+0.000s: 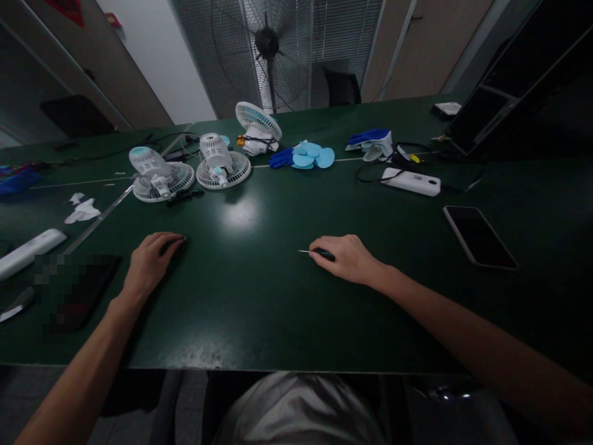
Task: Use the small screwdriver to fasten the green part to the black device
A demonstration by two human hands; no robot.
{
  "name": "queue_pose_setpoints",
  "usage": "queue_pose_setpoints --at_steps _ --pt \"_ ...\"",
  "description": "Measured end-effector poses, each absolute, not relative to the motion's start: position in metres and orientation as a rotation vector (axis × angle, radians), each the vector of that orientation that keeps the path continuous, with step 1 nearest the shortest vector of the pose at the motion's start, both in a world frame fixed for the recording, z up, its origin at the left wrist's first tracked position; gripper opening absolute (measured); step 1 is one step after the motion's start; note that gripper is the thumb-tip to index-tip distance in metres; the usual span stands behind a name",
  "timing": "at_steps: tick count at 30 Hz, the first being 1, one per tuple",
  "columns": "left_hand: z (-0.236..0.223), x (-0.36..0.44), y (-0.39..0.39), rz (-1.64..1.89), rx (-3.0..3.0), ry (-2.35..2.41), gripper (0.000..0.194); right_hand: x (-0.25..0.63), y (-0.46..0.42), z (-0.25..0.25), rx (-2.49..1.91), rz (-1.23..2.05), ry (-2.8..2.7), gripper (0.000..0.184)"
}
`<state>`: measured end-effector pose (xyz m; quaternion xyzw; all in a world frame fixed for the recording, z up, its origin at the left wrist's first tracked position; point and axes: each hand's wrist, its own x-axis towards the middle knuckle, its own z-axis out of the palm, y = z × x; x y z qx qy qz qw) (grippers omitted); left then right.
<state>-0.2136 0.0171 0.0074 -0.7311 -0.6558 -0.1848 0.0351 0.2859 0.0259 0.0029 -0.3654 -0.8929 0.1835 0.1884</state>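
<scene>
My right hand (345,254) rests on the dark green table (259,296), its fingers closed round the dark handle of a small screwdriver (324,253). The thin metal shaft points left, clear of anything else. Over to the left, my left hand (151,259) lies on the table with thumb and forefinger pinched together. A tiny dark item (184,238) shows at those fingertips, too small to name. Beyond my left hand, a small white fan (162,179) and a second fan (222,170) lie face down on their grilles.
A third fan (258,128) leans back behind them. Light blue fan blades (312,154) lie by a blue glove; more gloves (373,143) sit farther right. A white power strip (411,182) and a phone (479,237) are on the right. Another white strip (30,253) lies left.
</scene>
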Motion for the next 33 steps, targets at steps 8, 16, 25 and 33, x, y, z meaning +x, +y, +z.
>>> queue_pose_setpoints --at_steps 8,16,25,33 --pt "0.013 -0.233 -0.014 -0.718 -1.946 -2.104 0.035 0.284 0.025 0.005 -1.033 0.471 -2.520 0.029" --pt "0.009 -0.233 -0.015 -0.687 -1.974 -2.250 0.036 0.284 0.025 0.004 -1.024 0.478 -2.509 0.027" --pt "0.011 -0.230 -0.011 -0.721 -1.965 -2.228 0.042 0.284 0.025 0.004 -1.030 0.493 -2.509 0.029" --pt "0.012 -0.221 -0.007 -0.760 -1.987 -2.236 0.044 0.284 0.025 0.003 -1.029 0.505 -2.514 0.030"
